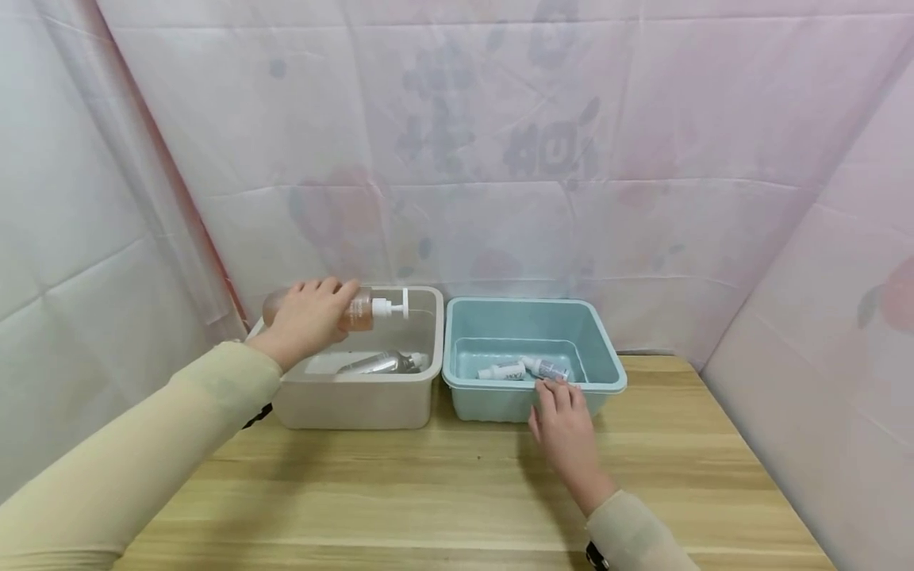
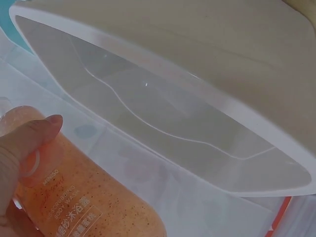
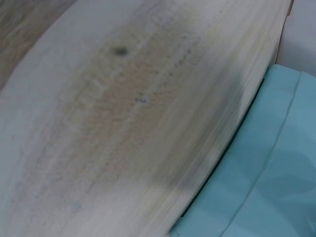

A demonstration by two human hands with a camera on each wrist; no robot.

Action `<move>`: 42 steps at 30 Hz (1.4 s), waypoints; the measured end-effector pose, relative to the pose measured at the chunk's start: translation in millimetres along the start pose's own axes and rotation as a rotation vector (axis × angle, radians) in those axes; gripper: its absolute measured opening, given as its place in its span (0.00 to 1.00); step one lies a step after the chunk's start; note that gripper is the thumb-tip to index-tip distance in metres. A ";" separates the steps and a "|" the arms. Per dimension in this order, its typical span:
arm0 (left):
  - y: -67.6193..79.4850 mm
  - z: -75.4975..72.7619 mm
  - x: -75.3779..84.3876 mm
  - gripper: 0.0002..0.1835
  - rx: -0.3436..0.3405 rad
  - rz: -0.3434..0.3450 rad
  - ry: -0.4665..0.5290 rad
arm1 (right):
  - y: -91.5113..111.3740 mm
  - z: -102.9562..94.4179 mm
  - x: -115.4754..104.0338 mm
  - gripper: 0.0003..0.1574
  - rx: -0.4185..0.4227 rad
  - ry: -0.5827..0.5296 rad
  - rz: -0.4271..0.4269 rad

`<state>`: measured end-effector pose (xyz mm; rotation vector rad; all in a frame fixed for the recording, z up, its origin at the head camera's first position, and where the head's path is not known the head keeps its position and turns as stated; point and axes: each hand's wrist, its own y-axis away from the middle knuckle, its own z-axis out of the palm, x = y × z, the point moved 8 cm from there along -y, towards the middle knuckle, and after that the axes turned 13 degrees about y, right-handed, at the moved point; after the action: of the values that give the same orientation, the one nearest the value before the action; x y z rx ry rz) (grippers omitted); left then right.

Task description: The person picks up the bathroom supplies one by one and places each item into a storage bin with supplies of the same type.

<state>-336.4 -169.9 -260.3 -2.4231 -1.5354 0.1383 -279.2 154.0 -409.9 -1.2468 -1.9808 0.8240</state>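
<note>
My left hand (image 1: 309, 317) grips an orange body wash bottle (image 2: 94, 192) with a white pump top, lying sideways over the beige bin (image 1: 357, 404). Its thumb lies across the bottle near the pump end. Inside that bin, below the hand, lies a clear, greyish bottle (image 1: 382, 363). Fingertips of my right hand (image 1: 564, 432) rest at the front rim of the light blue bin (image 1: 493, 403). Behind them, on the blue bin's floor, lie a small white bottle (image 1: 504, 371) and another small bottle with a printed label (image 1: 547, 368).
Both bins stand side by side at the back of a wooden table (image 1: 428, 492). A pale printed curtain (image 1: 500, 159) hangs right behind them, and more sheets close off both sides. The table's right edge slants away beside the right-hand sheet.
</note>
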 end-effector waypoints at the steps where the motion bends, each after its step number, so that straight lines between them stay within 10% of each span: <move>1: 0.0 0.7 0.4 0.37 -0.006 0.000 0.000 | 0.4 -0.2 0.0 0.26 -0.003 0.003 -0.001; 42: -7.2 2.7 7.8 0.39 -0.086 -0.030 -0.001 | 1.4 -7.8 -4.2 0.23 0.083 0.001 0.055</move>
<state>-339.9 -159.5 -260.5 -2.4640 -1.6084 0.0688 -270.9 151.8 -407.1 -1.2580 -1.8992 0.9222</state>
